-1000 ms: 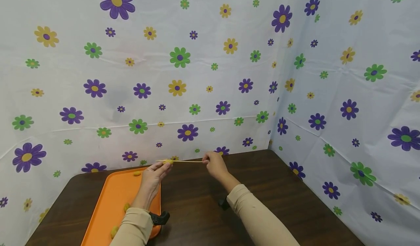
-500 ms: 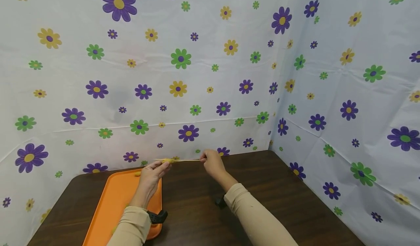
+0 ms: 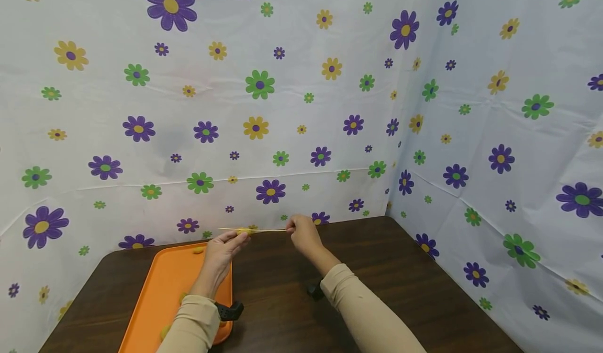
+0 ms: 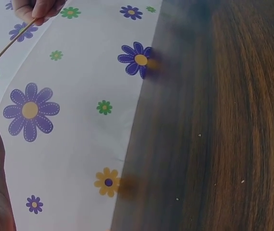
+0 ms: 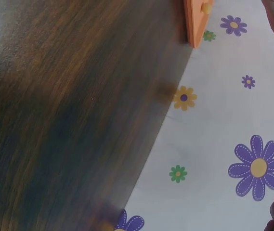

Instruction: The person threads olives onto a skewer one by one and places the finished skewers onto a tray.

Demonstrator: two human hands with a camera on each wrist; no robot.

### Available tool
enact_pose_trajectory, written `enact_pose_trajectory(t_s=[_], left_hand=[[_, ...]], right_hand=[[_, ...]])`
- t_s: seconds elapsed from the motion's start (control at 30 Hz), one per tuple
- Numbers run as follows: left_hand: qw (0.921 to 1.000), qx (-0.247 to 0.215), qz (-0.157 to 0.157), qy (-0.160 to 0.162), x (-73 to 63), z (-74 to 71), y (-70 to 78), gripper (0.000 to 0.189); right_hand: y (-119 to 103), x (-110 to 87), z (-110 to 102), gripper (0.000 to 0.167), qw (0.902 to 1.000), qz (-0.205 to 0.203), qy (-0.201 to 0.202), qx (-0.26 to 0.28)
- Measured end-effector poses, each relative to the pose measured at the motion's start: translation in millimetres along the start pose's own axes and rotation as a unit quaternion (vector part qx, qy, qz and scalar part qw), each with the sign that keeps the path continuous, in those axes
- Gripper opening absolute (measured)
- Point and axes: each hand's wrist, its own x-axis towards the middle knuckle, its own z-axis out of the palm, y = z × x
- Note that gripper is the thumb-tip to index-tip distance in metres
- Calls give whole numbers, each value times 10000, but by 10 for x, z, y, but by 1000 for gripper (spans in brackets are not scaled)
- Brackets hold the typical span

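In the head view a thin wooden skewer [image 3: 270, 231] is held level above the far side of the table. It passes through or along a small yellow oblong piece [image 3: 243, 231], which my left hand [image 3: 219, 256] pinches between thumb and fingertips. The skewer's bare left tip sticks out beyond that piece. My right hand [image 3: 305, 238] grips the other end with curled fingers. The left wrist view shows the skewer [image 4: 6, 48] running to the right hand's fingertips; the yellow piece is out of that frame. Only edges of both hands appear in the right wrist view.
An orange tray [image 3: 157, 290] lies on the dark wooden table [image 3: 273, 311], partly under my left arm. Several yellow pieces [image 3: 198, 250] sit on it. Flower-printed white sheets [image 3: 301, 149] rise behind and at the right. Tiny pale crumbs [image 4: 242, 181] dot the wood.
The right hand and skewer have shifted slightly left, while the yellow piece in my left fingers now sits a little farther right along the skewer. The view has shifted slightly.
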Motion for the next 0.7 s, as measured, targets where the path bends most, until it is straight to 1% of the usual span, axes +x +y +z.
enact_pose_trajectory(t_s=[0.17,0.3,0.43,0.63,0.7], left_hand=[[9999,119,61,-67,-2,35,-17,25],[9998,24,144,-111,-4,64,-25,23],[9998,-20,137,-110,-6,91,-36,22],[9998,96,120,-84,-11,128,-44,22],[9999,100,105,-50,-11,137,-51,21]], right_hand=[[-24,-3,9,28,10000,-17,-15,26],[-46,-12,6,27,9999,59,-67,96],[-68,-18,3,26,9999,97,-100,91],[-86,-31,7,24,9999,-144,31,-17],[-90,-33,12,22,9998,-176,47,27]])
